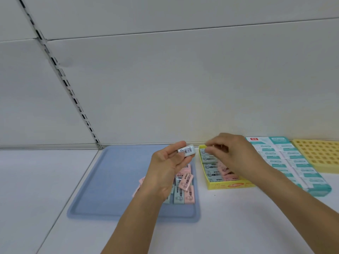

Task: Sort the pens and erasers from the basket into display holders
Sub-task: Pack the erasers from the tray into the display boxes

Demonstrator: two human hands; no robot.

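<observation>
The pale blue eraser (186,151) sits pinched in the left hand (166,167), thumb on top and fingers curled beneath, barcode side up, held above the far right part of the blue tray (110,180). Its long axis runs roughly left to right, tipped slightly down toward the yellow display box (225,185), which stands just beside the tray on the right. That puts the eraser just left of the box's far left corner, and the eraser's length lines up close to the way the blue erasers already lie in the box's left column (211,166), so I'd judge little turning is needed to drop it in

The right hand (227,153) is over the far end of that same box, fingers bent down onto an eraser in the left column; whether it is pinching that piece or only pressing it into place I cannot tell. It is the hand nearer the box, but the left one has the next piece ready

Below the left wrist, a loose heap of pink and blue erasers (185,187) lies on the tray, so sorting is partly done. Further right are a teal packet strip (286,162) and a yellow holed holder (319,154), both well apart from the hands
</observation>
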